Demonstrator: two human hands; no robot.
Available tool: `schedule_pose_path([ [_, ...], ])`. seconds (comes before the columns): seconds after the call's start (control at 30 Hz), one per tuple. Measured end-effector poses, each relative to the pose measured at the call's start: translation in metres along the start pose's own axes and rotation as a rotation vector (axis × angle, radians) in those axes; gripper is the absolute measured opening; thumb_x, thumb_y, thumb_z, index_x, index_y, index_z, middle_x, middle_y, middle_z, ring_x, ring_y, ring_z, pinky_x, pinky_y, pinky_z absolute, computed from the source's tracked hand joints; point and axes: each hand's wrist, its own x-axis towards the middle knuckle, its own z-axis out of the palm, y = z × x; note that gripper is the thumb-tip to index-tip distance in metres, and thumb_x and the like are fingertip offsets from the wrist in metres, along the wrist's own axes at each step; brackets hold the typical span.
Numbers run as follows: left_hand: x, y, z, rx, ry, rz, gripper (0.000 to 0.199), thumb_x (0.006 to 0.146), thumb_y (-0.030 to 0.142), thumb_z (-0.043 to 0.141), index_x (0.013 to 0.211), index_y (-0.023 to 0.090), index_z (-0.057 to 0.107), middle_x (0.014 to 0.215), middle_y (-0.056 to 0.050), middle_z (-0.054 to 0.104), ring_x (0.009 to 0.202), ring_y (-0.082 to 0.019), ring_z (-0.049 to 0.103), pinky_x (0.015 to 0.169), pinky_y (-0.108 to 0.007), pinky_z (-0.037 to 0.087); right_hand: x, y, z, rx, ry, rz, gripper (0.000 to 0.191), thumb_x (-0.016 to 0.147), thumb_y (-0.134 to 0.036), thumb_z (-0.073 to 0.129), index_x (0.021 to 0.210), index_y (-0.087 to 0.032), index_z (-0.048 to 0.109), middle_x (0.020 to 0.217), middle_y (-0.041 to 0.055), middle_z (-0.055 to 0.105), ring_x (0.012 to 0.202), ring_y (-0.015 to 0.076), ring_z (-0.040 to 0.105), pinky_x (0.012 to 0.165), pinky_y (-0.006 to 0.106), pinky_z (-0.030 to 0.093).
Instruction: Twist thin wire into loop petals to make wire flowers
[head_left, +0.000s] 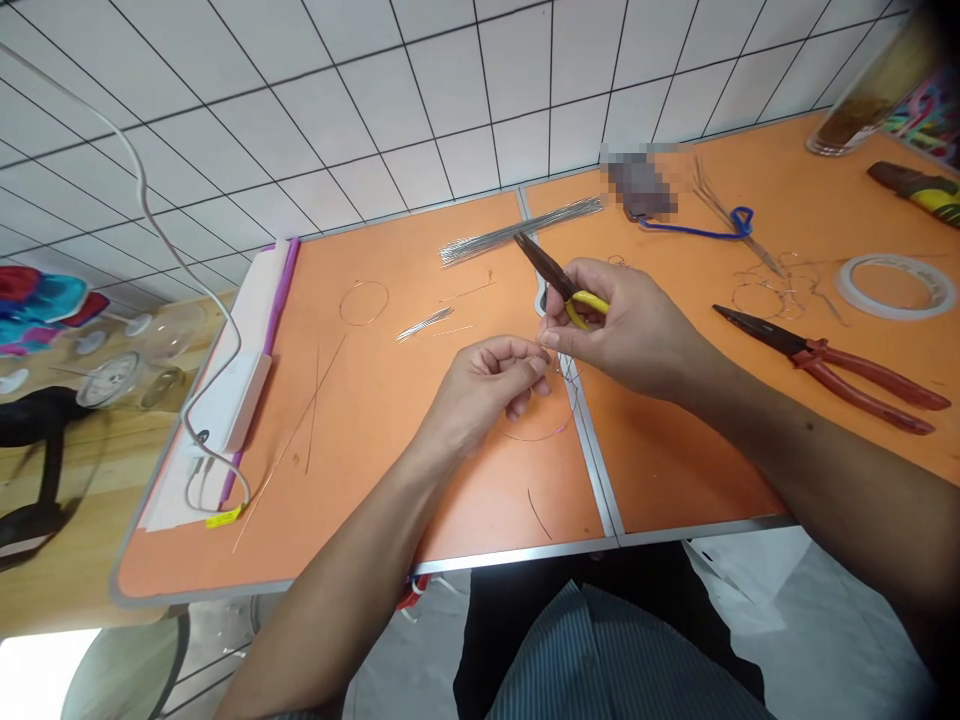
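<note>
Above an orange table's (360, 420) metal seam (598, 480), your left hand (495, 385) pinches thin wire (572, 380) while your right hand (630, 325) grips yellow-handled pliers (551, 268); the wire looks light, springy and easily kinked, best held in a fingertip pinch near its tangle.

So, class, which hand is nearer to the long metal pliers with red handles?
Right. The right hand is apart from the red-handled pliers, on their tip side; the left hand is farther off that same way, beyond the right hand.
</note>
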Motion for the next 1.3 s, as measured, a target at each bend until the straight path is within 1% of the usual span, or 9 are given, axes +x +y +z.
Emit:
schedule_pose_path([
  [0.07,0.000,0.000,0.000,0.006,0.023,0.017,0.017,0.088,0.034,0.084,0.087,0.018,0.081,0.075,-0.002,0.075,0.052,-0.007,0.052,0.050,-0.022,0.042,0.000,0.001,0.001,0.002,-0.022,0.009,0.026,0.083,-0.008,0.087,0.086,-0.025,0.067,0.087,0.0016,0.066,0.077,0.0192,0.055,0.068,0.036,0.041],
  [0.27,0.002,0.001,0.004,0.040,0.119,0.044,0.020,0.080,0.035,0.089,0.076,0.018,0.079,0.067,0.000,0.068,0.050,-0.006,0.037,0.047,-0.024,0.027,-0.001,-0.003,0.005,-0.056,0.001,0.007,0.023,0.083,-0.010,0.085,0.085,-0.024,0.067,0.082,0.0008,0.067,0.072,0.0181,0.055,0.063,0.035,0.040],
  [0.43,0.001,-0.002,0.006,0.111,0.161,0.102,0.016,0.085,0.031,0.083,0.076,0.019,0.078,0.069,0.000,0.069,0.055,-0.007,0.042,0.052,-0.024,0.031,-0.001,-0.006,0.007,0.000,0.009,-0.005,0.025,0.083,-0.013,0.087,0.083,-0.024,0.065,0.080,0.0009,0.065,0.071,0.0170,0.052,0.061,0.033,0.039],
  [0.73,0.001,-0.007,0.007,0.089,0.128,0.094,0.011,0.084,0.028,0.082,0.076,0.021,0.078,0.067,0.002,0.064,0.054,-0.007,0.042,0.051,-0.024,0.033,0.000,-0.007,0.005,0.025,0.041,0.006,0.027,0.083,-0.012,0.089,0.083,-0.025,0.065,0.082,0.0017,0.063,0.074,0.0183,0.052,0.065,0.036,0.041],
  [0.8,0.002,-0.007,0.008,0.065,0.131,0.089,0.005,0.083,0.026,0.083,0.083,0.021,0.081,0.071,0.001,0.068,0.055,-0.007,0.043,0.051,-0.024,0.032,0.000,-0.007,0.004,0.030,0.043,0.003,0.028,0.084,-0.014,0.090,0.083,-0.025,0.065,0.083,0.0017,0.062,0.075,0.0179,0.052,0.065,0.035,0.040],
  [0.93,0.001,-0.005,0.010,0.051,0.133,0.104,0.019,0.080,0.025,0.085,0.098,0.022,0.086,0.074,0.000,0.071,0.061,-0.010,0.053,0.054,-0.024,0.037,0.001,-0.009,0.003,0.017,0.035,0.035,0.029,0.085,-0.016,0.091,0.084,-0.025,0.064,0.082,0.0014,0.061,0.074,0.0174,0.051,0.064,0.035,0.039],
  [1.1,0.000,-0.003,0.010,0.058,0.132,0.140,0.016,0.088,0.037,0.084,0.087,0.021,0.084,0.070,-0.001,0.069,0.057,-0.009,0.048,0.054,-0.025,0.035,0.001,-0.012,0.004,0.037,0.038,0.025,0.028,0.084,-0.016,0.090,0.083,-0.024,0.063,0.083,0.0012,0.063,0.074,0.0168,0.053,0.064,0.034,0.040],
  [1.17,0.000,-0.003,0.009,0.074,0.129,0.142,0.017,0.090,0.037,0.083,0.085,0.021,0.084,0.070,-0.001,0.070,0.054,-0.008,0.044,0.053,-0.025,0.034,0.001,-0.012,0.004,0.056,0.034,0.014,0.028,0.085,-0.017,0.090,0.083,-0.024,0.064,0.082,0.0011,0.063,0.074,0.0167,0.054,0.063,0.034,0.041],
  [1.3,0.002,-0.004,0.007,0.099,0.128,0.148,0.015,0.088,0.034,0.083,0.080,0.021,0.083,0.074,-0.001,0.072,0.060,-0.010,0.050,0.057,-0.026,0.040,0.001,-0.012,0.005,0.080,0.020,0.011,0.027,0.084,-0.016,0.091,0.083,-0.025,0.065,0.084,0.0008,0.064,0.075,0.0165,0.054,0.064,0.033,0.042],
])
